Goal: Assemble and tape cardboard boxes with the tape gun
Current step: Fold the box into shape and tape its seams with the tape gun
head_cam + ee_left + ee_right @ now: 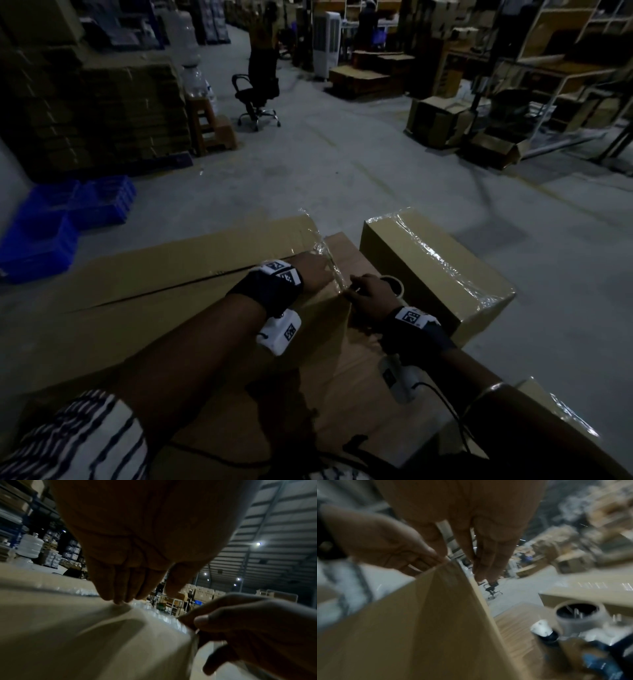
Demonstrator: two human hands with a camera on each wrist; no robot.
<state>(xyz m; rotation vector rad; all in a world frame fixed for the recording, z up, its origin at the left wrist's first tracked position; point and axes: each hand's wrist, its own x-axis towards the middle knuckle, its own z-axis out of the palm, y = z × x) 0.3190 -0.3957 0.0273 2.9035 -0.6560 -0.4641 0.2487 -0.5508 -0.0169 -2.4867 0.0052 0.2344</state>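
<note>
Warehouse floor [342, 164] runs dim toward twelve o'clock. Left hand [313, 274] presses straight fingers on the box [171, 274] corner; right hand [368, 291] pinches tape [334, 270] at the edge. Tape gun [583, 627] lies idle at three o'clock. End seam seems in hand; next, smooth it down.

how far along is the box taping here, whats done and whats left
Done: a taped box sits at right with clear tape over its top.

In hand: both hands work at the end corner of the big box. The left hand presses the tape down at the edge; the right hand pinches its loose end. The tape gun lies set down beside the box.

Left: the big box's centre seam still gapes untaped.
</note>
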